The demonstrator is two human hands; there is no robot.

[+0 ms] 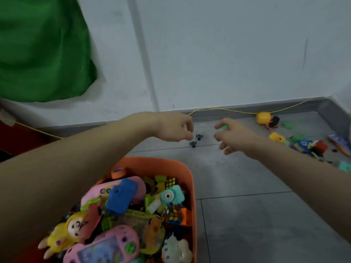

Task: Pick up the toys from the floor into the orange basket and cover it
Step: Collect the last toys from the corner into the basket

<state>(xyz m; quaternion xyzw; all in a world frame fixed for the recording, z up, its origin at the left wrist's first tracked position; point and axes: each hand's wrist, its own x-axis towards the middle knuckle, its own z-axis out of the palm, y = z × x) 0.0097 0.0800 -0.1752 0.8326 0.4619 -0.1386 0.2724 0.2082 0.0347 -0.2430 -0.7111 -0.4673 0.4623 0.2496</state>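
The orange basket point(193, 186) stands on the floor at the bottom centre, heaped with toys: pink game consoles, a blue toy, puzzle cubes, a yellow doll. Beyond it two tiny black toy cars point(199, 137) point(193, 144) lie on the grey floor near the baseboard. My left hand point(174, 128) hovers just left of the cars, its fingers loosely curved and holding nothing. My right hand point(230, 136) hangs just right of the cars and pinches a small green toy point(224, 127) between thumb and fingers.
More toys lie scattered at the right by the wall: a yellow capsule point(263, 117), a yellow toy point(277, 138), a blue toy point(302, 145), a red toy point(321, 146). A yellow string point(228, 110) runs along the baseboard. A green cloth point(41, 50) hangs at upper left.
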